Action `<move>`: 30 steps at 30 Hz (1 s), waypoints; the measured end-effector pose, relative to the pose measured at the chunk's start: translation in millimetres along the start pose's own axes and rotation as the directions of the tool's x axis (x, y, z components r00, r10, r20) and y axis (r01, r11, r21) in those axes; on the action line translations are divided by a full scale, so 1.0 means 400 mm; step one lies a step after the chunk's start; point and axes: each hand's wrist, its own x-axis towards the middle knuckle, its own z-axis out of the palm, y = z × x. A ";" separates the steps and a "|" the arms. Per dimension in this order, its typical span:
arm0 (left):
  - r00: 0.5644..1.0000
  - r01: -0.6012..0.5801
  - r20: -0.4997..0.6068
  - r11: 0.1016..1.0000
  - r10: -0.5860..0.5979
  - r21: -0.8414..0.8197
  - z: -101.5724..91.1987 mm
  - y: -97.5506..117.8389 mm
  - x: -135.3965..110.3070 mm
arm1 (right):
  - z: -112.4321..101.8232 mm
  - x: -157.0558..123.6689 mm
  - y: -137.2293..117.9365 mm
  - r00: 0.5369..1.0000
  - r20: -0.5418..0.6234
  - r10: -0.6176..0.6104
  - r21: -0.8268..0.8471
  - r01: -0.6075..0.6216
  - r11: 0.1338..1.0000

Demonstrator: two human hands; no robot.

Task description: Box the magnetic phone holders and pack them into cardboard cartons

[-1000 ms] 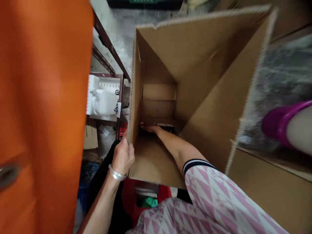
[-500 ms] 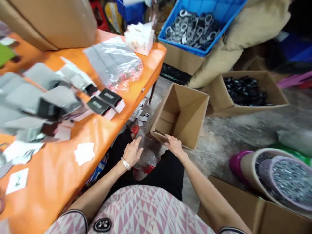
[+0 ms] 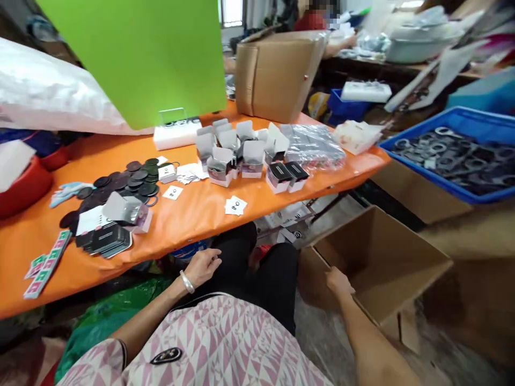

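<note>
- I'm looking through the head camera into a cluttered packing room, with a person in a red top (image 3: pixel 316 21) at a far bench, face blurred, and a blue crate (image 3: pixel 442 115) of dark metal rings on a carton to the right.
- Across the middle runs an orange table (image 3: pixel 193 212), with a bright green board (image 3: pixel 137 53) propped at its back and a large cardboard carton (image 3: pixel 277 78) at its far side.
- On the table I count several groups: small white cartons (image 3: pixel 223 153), some with flaps open, a clear plastic bag (image 3: pixel 311 145) of flat packets, black discs (image 3: pixel 132 182), and a stack of black cards (image 3: pixel 108 238).
- On the floor, just past the table's edge, sits an open cardboard box (image 3: pixel 378 262), flaps spread, in front of the person's black trousers (image 3: pixel 273 284).
- The right hand (image 3: pixel 340 281) rests at the box's near rim, fingers together; I cannot tell whether they are clamped on the cardboard.
- The left hand (image 3: pixel 201 268), a metal bangle (image 3: pixel 186 281) on its wrist, hangs over the lap, just below the table's edge, holding nothing, fingers loosely curled and slightly apart.
- For now, I have one hand on the box, while the other is well apart from it.
</note>
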 end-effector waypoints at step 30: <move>0.339 0.462 -0.818 0.839 -0.465 -0.286 -0.350 -0.370 -0.008 | 0.099 -0.142 -0.238 0.961 0.026 -0.275 -0.095 0.276 0.956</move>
